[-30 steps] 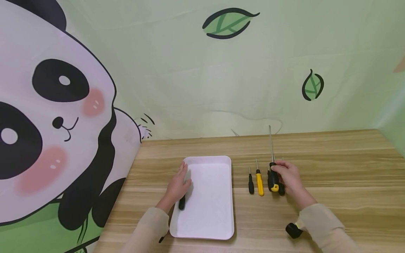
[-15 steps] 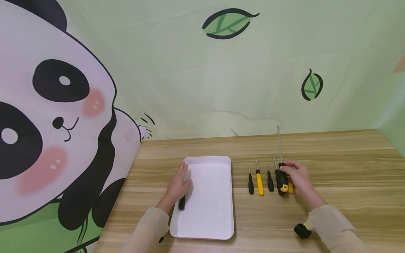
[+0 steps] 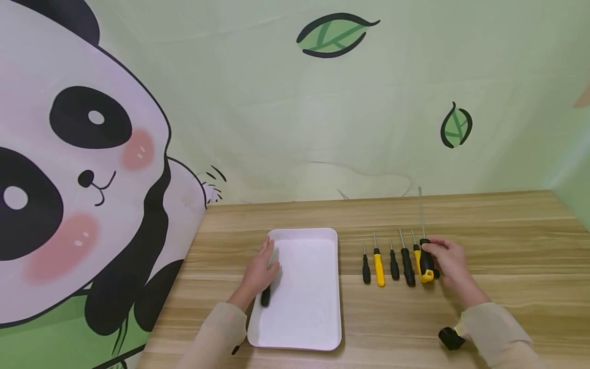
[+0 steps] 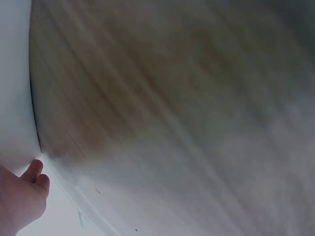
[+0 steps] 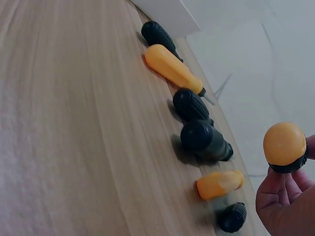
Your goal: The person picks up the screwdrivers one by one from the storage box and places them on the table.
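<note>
In the head view my left hand (image 3: 259,271) rests on the left rim of a white tray (image 3: 301,340), fingers fairly straight along it and thumb on the inner side. A dark rounded piece (image 3: 266,296) shows by that wrist, against the tray wall. My right hand (image 3: 450,261) pinches a long screwdriver (image 3: 426,259) by its black-and-yellow handle, shaft pointing away. It overlaps the right end of a row of screwdrivers, close to a yellow one (image 3: 417,252) and a mostly hidden black one (image 5: 232,217). The right wrist view shows the held handle's yellow butt end, thumb and fingers around it.
Left of the held one lie a larger black screwdriver (image 3: 408,269), a small black one (image 3: 394,266), a yellow one (image 3: 379,269) and another small black one (image 3: 366,270). A black block (image 3: 450,339) sits at my right wrist. The wooden table (image 3: 369,323) meets a printed wall cloth (image 3: 258,128).
My right hand has moved right along the row, carrying the long screwdriver and uncovering the ones to its left. My left hand and the tray have stayed put.
</note>
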The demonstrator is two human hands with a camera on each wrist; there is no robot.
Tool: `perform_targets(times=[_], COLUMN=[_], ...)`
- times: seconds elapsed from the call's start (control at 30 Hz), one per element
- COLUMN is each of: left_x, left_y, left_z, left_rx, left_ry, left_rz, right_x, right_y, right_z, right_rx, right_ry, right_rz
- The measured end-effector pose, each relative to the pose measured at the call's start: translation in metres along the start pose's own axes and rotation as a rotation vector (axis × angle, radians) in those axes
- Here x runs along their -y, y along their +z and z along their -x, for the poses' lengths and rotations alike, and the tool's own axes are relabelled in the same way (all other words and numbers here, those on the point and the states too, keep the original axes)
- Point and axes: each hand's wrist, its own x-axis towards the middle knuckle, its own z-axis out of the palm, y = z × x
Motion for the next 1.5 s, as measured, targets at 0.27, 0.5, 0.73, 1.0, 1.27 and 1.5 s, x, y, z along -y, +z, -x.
perform_targets(times=[0.27,0.5,0.73,1.0,1.27,1.5], left_x=[0.000,0.001,0.002,0.002,0.004,0.004], left_y=[0.000,0.000,0.001,0.001,0.002,0.002], left_z=[0.000,0.000,0.000,0.000,0.000,-0.001], left_rx=[-0.008,-0.012,-0.017,-0.024,-0.021,-0.026], left_ry=[0.008,0.007,0.015,0.018,0.014,0.020], left_rz=[-0.001,-0.001,-0.003,-0.010,-0.002,-0.001], right_x=[0.005,0.005,0.005,0.002,-0.007,-0.010], right_y=[-0.009,-0.015,-0.020,-0.026,-0.032,-0.034], right_z=[0.000,-0.001,0.000,0.000,-0.004,-0.005], right_rx=[-0.032,-0.053,-0.062,-0.057,-0.059,-0.041], right_ry=[0.020,0.036,0.029,0.041,0.017,-0.013], right_rz=[0.067,0.097,0.113,0.249,0.370,0.424])
